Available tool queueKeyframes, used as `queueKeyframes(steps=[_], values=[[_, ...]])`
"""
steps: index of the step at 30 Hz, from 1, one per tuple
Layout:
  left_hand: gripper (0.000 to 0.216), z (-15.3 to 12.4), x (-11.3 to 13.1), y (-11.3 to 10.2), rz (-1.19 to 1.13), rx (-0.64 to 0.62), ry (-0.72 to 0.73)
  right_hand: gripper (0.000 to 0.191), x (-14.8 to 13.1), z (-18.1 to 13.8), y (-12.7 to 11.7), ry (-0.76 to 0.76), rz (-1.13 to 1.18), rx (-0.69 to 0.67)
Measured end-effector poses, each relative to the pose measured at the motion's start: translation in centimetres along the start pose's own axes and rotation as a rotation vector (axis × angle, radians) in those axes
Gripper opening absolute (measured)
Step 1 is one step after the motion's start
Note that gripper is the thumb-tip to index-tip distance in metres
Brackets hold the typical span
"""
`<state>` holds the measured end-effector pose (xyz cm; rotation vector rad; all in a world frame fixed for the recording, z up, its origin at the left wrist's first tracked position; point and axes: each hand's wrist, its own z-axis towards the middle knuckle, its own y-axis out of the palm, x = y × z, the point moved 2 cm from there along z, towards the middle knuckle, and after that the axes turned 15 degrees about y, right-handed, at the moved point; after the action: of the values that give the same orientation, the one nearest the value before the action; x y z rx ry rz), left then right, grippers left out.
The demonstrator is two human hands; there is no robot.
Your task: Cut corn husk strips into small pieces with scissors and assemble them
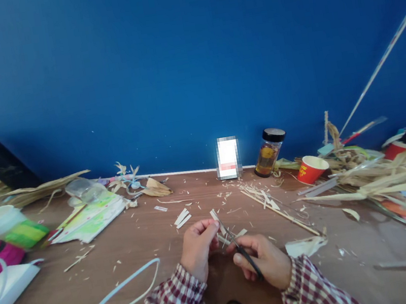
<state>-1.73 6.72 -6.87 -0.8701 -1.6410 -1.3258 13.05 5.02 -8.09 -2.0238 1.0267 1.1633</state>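
At the left of the frame, a sheet (90,218) streaked with green and yellow lies on the brown table (133,248). Left of centre, several loose slips (182,218) lie side by side, flat, whitish and straight-edged. Just below them, the person's left hand (199,249) has its thumb and forefinger closed in a pinch on a narrow strip (220,225), near the middle of the frame. The strip is pale cream, thin and flat, its upper end tilted to the left. Slim grey blades of scissors (250,260) slant along it; whether they touch it cannot be told. Their dark handles sit in the right hand (268,261), lower centre, fingers curled around them. Farther right, a red cup (312,169) leans.
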Motion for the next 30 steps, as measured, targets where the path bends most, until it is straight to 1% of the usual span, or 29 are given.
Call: queueKeyframes(steps=[12, 22, 30], values=[[0.025, -0.1, -0.06, 0.17, -0.005, 0.0, -0.021, 0.032, 0.53, 0.41, -0.04, -0.015, 0.005, 0.014], [0.025, 0.14, -0.35, -0.01, -0.019, -0.012, -0.027, 0.031, 0.16, 0.25, 0.02, -0.007, 0.018, 0.017], [0.025, 0.16, -0.34, -0.03, -0.014, 0.004, -0.03, 0.031, 0.21, 0.14, 0.08, -0.009, 0.024, 0.023]])
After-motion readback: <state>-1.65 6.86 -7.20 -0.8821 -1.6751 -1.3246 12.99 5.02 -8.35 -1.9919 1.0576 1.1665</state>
